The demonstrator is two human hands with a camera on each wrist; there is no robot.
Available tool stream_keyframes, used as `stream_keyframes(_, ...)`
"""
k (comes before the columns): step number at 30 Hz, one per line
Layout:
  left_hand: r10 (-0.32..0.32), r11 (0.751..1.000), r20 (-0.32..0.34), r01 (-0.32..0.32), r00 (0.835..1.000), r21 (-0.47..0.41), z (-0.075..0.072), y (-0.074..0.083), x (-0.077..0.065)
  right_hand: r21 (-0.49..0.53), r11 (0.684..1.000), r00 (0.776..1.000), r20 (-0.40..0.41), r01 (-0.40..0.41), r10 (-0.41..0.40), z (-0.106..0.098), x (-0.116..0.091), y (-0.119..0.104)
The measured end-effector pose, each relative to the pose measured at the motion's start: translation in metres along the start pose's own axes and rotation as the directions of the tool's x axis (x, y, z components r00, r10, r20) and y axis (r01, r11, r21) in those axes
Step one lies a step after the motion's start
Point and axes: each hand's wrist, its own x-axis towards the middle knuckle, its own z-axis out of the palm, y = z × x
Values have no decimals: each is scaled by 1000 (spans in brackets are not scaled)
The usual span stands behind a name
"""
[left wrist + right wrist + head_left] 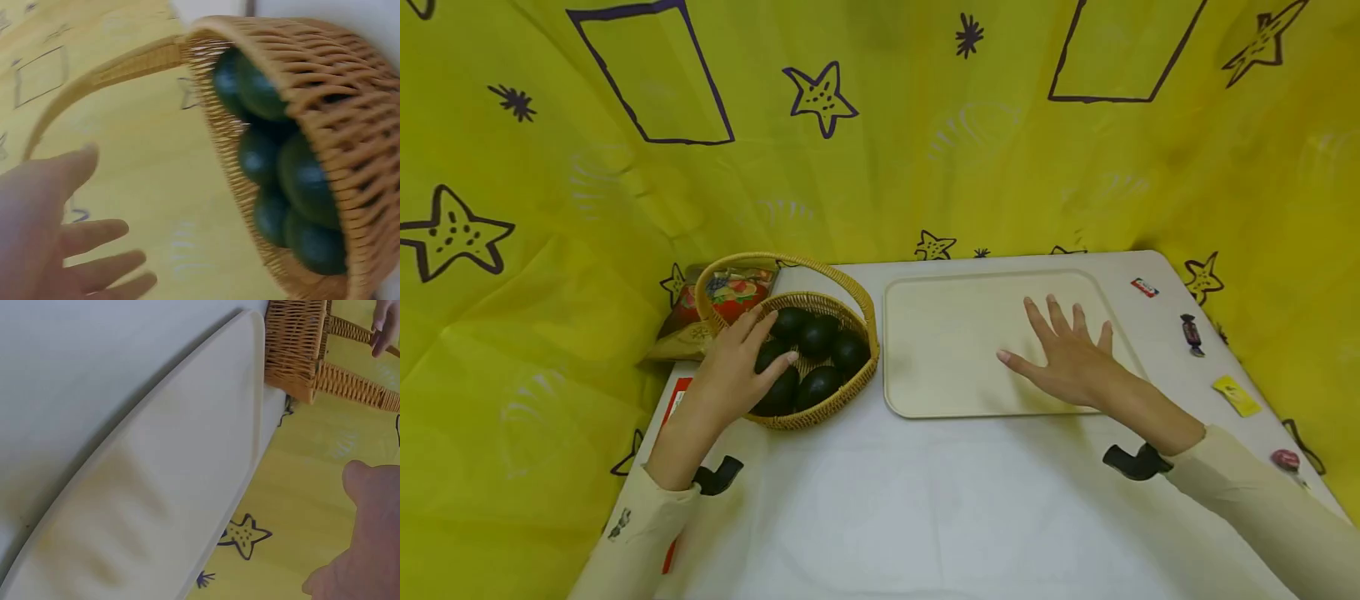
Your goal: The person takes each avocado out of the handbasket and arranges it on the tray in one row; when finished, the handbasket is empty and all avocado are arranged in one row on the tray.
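My left hand (727,372) is over the left side of a wicker basket (867,377), fingers extended and apart, holding nothing. Inside the basket lie several dark green avocados (817,336), seen closer in the left wrist view as smooth, shiny ovals (306,178). The basket's arched handle (790,259) rises behind the left hand. To the right, my right hand (1070,360) hovers with spread fingers above a cream rectangular tray (940,350). Finger shadows fall on the bare tray (194,419) in the right wrist view.
A colourful food bag (730,292) stands behind the basket at the left. Along the table's right edge lie a small red-and-white packet (1145,287), a dark wrapped candy (1191,335), a yellow packet (1236,396) and a lollipop (1286,460). A yellow patterned curtain (880,167) surrounds the white table (880,508).
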Motion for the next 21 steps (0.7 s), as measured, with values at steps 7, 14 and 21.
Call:
stream_keyframes(7, 66, 984, -412, -128, 909, -123, -30, 4, -6, 79, 994, 996, 26, 80, -82, -3, -2, -14)
stream_keyframes(14, 51, 933, -644, -267, 763, -242, -48, -3, 1, 136, 967, 975, 26, 216, -221, 0, -2, -36)
stream_keyframes(21, -126, 938, -545, -80, 829, -339, -62, -17, 15, 184, 943, 953, 67, 279, -295, 7, 2, -66)
